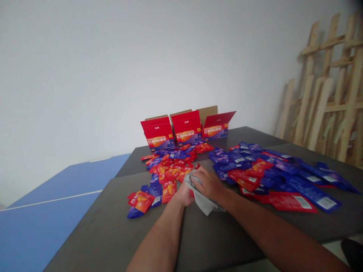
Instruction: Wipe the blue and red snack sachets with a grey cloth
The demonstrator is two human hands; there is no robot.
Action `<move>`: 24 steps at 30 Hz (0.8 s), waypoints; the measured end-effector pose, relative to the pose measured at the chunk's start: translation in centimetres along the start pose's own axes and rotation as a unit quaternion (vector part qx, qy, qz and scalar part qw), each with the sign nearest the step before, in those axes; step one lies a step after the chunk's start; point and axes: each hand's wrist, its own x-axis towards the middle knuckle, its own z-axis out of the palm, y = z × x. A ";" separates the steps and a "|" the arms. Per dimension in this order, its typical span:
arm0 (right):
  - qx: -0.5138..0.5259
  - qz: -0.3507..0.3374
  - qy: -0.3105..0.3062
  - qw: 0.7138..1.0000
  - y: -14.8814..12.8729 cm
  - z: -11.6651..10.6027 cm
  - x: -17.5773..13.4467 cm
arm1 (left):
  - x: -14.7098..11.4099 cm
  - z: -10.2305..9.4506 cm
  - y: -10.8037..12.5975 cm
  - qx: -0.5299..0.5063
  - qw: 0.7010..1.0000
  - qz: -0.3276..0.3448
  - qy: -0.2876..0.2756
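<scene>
Over the near middle of the dark table, my right hand (211, 183) grips a grey cloth (205, 202), which drapes down below the fingers. My left hand (185, 194) is closed right beside it, partly covered by the cloth. Slivers of red show at that hand, seemingly a red pouch, mostly hidden by the cloth and fingers. Just beyond and left of the hands lies a loose heap of red pouches (169, 189) and blue pouches (155, 189). A larger pile of mostly blue pouches (306, 187), with some red ones (289, 201), spreads to the right.
Three red-and-blue cartons (185, 132) stand in a row at the back of the dark table (113, 226), their flaps raised. A blue table (70, 189) with a white line adjoins on the left. Wooden frames (329, 94) lean against the wall at the right.
</scene>
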 end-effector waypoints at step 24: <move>0.091 0.096 0.152 0.979 4.7 -0.8 1.1 | 0.5 -1.4 2.4 -0.103 0.980 0.158 0.057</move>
